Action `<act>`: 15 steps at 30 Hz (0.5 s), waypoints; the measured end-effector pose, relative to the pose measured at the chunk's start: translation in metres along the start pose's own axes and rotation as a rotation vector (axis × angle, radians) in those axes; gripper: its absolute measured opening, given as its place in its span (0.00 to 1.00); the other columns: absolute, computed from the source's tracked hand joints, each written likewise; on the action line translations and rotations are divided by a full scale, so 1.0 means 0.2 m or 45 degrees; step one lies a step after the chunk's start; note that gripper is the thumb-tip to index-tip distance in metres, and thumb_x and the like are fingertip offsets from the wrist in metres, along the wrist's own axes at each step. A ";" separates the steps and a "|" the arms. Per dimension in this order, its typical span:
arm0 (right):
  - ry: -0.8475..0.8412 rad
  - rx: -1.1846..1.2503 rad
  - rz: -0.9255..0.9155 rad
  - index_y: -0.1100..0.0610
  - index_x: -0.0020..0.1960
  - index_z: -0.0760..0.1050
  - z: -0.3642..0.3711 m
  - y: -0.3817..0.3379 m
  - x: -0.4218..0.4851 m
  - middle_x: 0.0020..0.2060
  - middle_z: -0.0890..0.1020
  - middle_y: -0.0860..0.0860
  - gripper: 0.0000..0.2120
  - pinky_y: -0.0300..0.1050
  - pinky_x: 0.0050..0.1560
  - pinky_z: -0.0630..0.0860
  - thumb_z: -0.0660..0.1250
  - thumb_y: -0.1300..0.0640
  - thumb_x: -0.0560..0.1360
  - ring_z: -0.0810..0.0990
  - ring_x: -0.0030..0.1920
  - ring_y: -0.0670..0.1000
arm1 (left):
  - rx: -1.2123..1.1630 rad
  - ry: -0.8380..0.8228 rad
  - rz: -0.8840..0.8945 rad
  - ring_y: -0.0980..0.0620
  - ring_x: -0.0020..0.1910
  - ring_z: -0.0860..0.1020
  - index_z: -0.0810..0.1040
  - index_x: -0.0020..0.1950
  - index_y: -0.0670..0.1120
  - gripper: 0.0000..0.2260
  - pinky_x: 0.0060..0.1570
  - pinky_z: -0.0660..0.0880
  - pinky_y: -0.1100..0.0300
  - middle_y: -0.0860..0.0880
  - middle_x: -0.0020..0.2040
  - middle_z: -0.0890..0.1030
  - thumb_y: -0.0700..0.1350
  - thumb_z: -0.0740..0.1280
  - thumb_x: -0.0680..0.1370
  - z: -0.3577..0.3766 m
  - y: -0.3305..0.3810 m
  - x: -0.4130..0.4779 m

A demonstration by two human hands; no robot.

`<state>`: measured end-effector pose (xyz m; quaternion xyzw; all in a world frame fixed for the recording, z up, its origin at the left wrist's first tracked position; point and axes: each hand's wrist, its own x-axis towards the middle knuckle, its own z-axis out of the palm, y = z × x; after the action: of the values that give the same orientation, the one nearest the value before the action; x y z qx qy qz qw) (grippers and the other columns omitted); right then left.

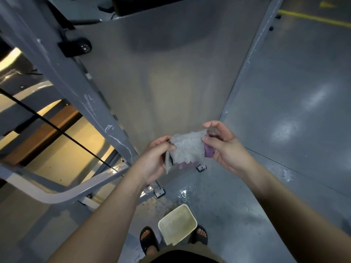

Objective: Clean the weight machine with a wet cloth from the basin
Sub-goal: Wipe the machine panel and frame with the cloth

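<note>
A grey cloth (pixel 187 147) with purple patches is stretched between my two hands in front of the weight machine's broad grey panel (pixel 171 76). My left hand (pixel 154 158) pinches its left edge between thumb and fingers. My right hand (pixel 226 147) grips its right edge with curled fingers. Below, on the wet floor between my sandalled feet, stands a pale rectangular basin (pixel 177 223) holding murky water.
The machine's grey slanted frame post (pixel 62 73) runs down the left, with a curved rail (pixel 62 192) and a black cable (pixel 57 128) beside it. A black knob (pixel 83 45) sticks out near the top. The grey floor (pixel 294 111) at the right has a yellow line.
</note>
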<state>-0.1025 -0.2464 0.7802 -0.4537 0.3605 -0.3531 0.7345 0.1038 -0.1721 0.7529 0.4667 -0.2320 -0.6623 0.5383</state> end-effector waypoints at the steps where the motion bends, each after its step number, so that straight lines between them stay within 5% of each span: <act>1: 0.035 -0.040 -0.012 0.55 0.58 0.74 0.01 0.00 0.00 0.38 0.74 0.50 0.13 0.41 0.37 0.73 0.61 0.71 0.82 0.74 0.32 0.45 | 0.000 -0.011 0.000 0.41 0.52 0.79 0.75 0.64 0.33 0.28 0.52 0.76 0.51 0.37 0.53 0.80 0.40 0.73 0.66 0.00 0.01 -0.01; 3: 0.053 -0.049 -0.013 0.55 0.59 0.74 0.04 -0.01 0.00 0.38 0.76 0.50 0.09 0.39 0.35 0.75 0.62 0.66 0.83 0.77 0.33 0.45 | 0.035 -0.013 0.035 0.42 0.51 0.80 0.77 0.63 0.36 0.22 0.50 0.75 0.52 0.38 0.52 0.81 0.40 0.72 0.69 0.01 0.04 -0.03; 6: -0.094 -0.008 0.050 0.52 0.64 0.75 0.04 -0.01 -0.01 0.39 0.78 0.51 0.13 0.43 0.44 0.79 0.70 0.57 0.80 0.79 0.40 0.49 | 0.141 0.049 0.069 0.48 0.32 0.78 0.82 0.51 0.41 0.06 0.30 0.71 0.62 0.42 0.37 0.81 0.43 0.69 0.78 0.04 0.08 -0.08; 8: -0.148 -0.211 -0.003 0.49 0.63 0.78 0.05 0.00 -0.02 0.41 0.79 0.50 0.16 0.46 0.48 0.78 0.73 0.58 0.76 0.77 0.42 0.53 | 0.213 0.140 0.055 0.50 0.27 0.76 0.80 0.54 0.39 0.09 0.24 0.68 0.64 0.42 0.34 0.79 0.45 0.67 0.82 0.04 0.09 -0.10; 12: -0.020 -0.250 -0.062 0.48 0.59 0.78 0.10 -0.03 -0.01 0.37 0.76 0.41 0.14 0.36 0.36 0.71 0.65 0.66 0.82 0.73 0.36 0.45 | 0.328 0.228 0.082 0.45 0.43 0.78 0.76 0.52 0.48 0.16 0.41 0.74 0.53 0.44 0.46 0.80 0.45 0.80 0.70 0.00 0.10 -0.10; 15: -0.034 -0.299 -0.099 0.42 0.63 0.74 0.13 -0.07 0.00 0.39 0.76 0.44 0.17 0.45 0.38 0.72 0.67 0.60 0.81 0.76 0.36 0.47 | 0.600 0.119 0.162 0.51 0.44 0.78 0.73 0.64 0.56 0.24 0.43 0.73 0.55 0.50 0.48 0.79 0.46 0.76 0.70 0.03 0.14 -0.13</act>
<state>-0.0825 -0.2412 0.8021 -0.5549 0.3719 -0.3304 0.6668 0.1117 -0.1586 0.7879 0.5939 -0.3839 -0.5324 0.4653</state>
